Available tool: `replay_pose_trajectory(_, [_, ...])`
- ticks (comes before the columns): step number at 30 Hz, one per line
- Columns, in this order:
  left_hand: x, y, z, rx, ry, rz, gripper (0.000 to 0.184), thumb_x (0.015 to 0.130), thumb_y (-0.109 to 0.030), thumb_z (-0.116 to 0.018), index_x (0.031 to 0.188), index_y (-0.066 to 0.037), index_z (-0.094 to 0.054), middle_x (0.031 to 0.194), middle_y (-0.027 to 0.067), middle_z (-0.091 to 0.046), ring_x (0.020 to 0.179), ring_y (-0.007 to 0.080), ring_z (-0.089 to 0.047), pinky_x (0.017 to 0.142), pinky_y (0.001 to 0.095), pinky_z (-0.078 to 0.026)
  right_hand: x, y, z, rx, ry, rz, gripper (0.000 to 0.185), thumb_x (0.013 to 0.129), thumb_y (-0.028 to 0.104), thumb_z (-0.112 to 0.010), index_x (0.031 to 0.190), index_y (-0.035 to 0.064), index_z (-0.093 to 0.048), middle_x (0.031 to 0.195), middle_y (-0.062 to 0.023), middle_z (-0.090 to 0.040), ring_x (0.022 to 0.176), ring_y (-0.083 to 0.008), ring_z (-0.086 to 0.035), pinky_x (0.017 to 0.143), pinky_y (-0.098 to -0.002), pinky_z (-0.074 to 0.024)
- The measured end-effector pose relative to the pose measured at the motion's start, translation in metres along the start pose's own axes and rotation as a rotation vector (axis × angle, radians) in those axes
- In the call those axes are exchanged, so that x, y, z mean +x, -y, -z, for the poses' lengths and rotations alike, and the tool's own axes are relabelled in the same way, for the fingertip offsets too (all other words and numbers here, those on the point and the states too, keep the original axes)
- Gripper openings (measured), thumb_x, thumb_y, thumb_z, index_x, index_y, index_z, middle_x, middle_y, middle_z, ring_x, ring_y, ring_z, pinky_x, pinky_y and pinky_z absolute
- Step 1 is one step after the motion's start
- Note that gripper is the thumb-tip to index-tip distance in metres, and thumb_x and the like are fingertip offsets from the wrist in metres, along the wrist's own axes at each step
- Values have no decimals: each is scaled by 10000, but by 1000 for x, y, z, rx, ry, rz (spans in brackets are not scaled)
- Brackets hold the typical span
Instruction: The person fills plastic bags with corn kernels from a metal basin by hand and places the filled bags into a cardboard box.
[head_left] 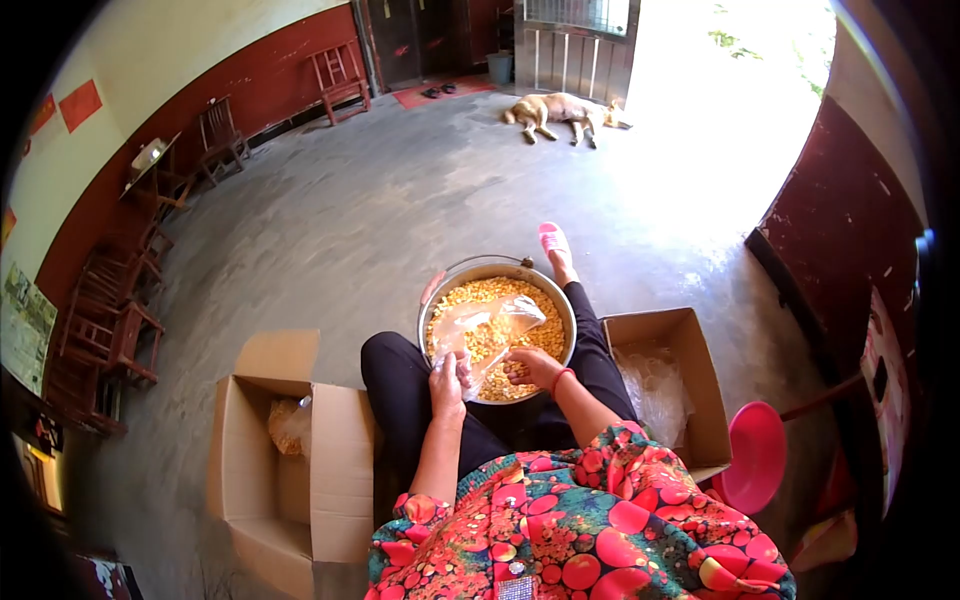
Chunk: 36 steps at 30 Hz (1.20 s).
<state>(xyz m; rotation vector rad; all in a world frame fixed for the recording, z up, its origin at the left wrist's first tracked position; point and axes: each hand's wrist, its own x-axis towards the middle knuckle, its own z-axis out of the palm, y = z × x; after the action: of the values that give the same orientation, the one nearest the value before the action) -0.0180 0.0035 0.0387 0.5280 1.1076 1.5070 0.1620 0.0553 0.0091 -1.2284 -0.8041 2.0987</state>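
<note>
While left hand point(450, 382) clenches one clear plastic bag point(472, 322) over yellow kernels point(547, 328) in one round metal bucket point(485, 270), right hand point(537, 368) curls at bag's 4 o'clock, finger grip unclear. Bag covers some kernels. Two brown cardboard boxes point(341, 480) flank bucket, 8 and 4 o'clock; one round pink plastic basin point(755, 455), 4.

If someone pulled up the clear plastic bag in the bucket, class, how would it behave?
The plastic bag is probably floppy, since it lies wrinkled above the kernels. Its glossy shine suggests it may be slippery. It looks thin and see-through, so the bag itself is likely light.
</note>
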Motion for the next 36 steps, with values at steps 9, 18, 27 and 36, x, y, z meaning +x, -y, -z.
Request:
replay_pose_trajectory(9, [-1,-1,-2,21,-3,-5,254,824,-246,-441,803,-21,-558,553,-10,-456,439,46,-394,410,175,-324,6,6,-13,326,-79,140,102,745,55,-502,833,4,-491,822,-112,-521,715,-217,-552,626,-327,-497])
replay_pose_trajectory(18, [1,0,1,13,25,-15,238,830,-234,-427,822,-35,-559,560,-5,-472,447,58,-414,411,177,-332,13,36,-58,-305,-114,404,178,759,147,-511,901,41,-528,846,-62,-523,825,-142,-499,660,-239,-426])
replay_pose_trajectory(27, [1,1,0,-6,27,-20,228,823,-226,-443,810,-33,-565,558,-1,-471,441,57,-414,407,177,-338,33,-37,0,-1172,-448,247,236,672,249,-519,813,79,-603,737,-138,-581,728,-261,-564,654,-327,-449])
replay_pose_trajectory(36, [1,1,0,-15,6,5,260,824,-242,-435,812,-12,-557,561,-7,-465,433,43,-391,407,171,-323,24,-34,-42,-1455,-245,99,520,678,449,-459,1024,64,-499,932,-216,-538,888,-323,-518,788,-380,-401])
